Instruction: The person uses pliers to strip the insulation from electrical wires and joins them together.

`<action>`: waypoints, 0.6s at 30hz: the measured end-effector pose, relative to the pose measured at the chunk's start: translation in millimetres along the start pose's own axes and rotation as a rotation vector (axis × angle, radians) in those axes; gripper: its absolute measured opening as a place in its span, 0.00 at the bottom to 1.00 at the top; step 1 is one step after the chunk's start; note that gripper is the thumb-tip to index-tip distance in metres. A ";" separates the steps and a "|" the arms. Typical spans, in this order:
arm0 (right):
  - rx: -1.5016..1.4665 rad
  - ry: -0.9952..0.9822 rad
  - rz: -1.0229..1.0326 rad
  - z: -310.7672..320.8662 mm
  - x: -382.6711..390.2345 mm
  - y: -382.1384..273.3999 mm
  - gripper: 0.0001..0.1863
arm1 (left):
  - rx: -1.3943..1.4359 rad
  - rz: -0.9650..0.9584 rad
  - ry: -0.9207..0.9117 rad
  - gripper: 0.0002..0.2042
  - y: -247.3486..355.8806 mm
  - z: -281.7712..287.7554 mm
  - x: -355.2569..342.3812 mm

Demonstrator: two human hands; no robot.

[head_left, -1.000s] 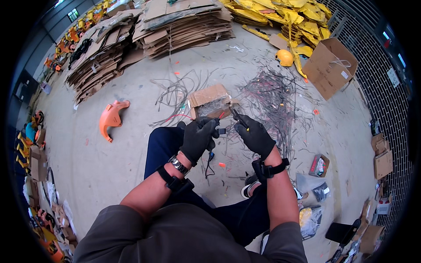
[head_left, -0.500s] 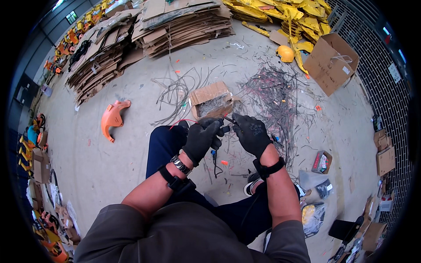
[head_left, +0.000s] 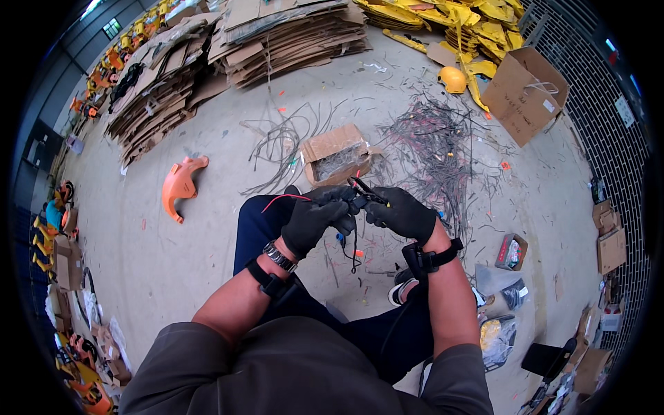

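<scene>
**Gloved hands close on a thin wire, cutter at the ready**

Head view: both hands meet above the knees. The left hand [head_left: 315, 220], in a black glove, is curled shut around a bundle of thin wire [head_left: 285, 198]; a red strand arcs out to its left and dark ends dangle below the fist. The right hand [head_left: 403, 213], gloved too, is closed around a small hand cutter [head_left: 364, 190] whose dark tips point at the left fist. Whether the tips bite the wire I cannot tell.

By the look of it, this wire is light and limp: it droops wherever it is not held, so a grip close to the working end, just beside the tool, looks best. Its smooth coating could slip through glove fabric, so a full fist suits better than a fingertip pinch.

Just beyond the hands sits an open cardboard box [head_left: 337, 154] with wire scraps inside; a tangle of dark wire offcuts [head_left: 434, 142] spreads over the concrete floor [head_left: 173, 277] to its right. An orange plastic shell [head_left: 179, 187] lies well to the left.
</scene>
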State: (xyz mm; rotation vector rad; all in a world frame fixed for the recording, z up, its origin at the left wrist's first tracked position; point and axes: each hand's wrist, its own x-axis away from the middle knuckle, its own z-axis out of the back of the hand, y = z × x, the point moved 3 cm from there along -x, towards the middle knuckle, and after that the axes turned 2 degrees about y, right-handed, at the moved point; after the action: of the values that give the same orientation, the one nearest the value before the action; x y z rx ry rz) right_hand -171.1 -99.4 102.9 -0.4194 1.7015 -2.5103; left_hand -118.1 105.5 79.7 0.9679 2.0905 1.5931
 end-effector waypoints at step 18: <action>0.563 0.327 0.148 -2.7 -2.4 28.6 0.19 | -0.003 -0.032 0.069 0.21 -3.8 3.7 5.6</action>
State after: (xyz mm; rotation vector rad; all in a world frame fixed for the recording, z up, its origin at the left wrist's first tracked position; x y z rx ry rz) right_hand -171.9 -107.3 75.2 0.1633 0.9601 -2.8900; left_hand -120.9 111.4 75.7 0.8855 2.1379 1.6346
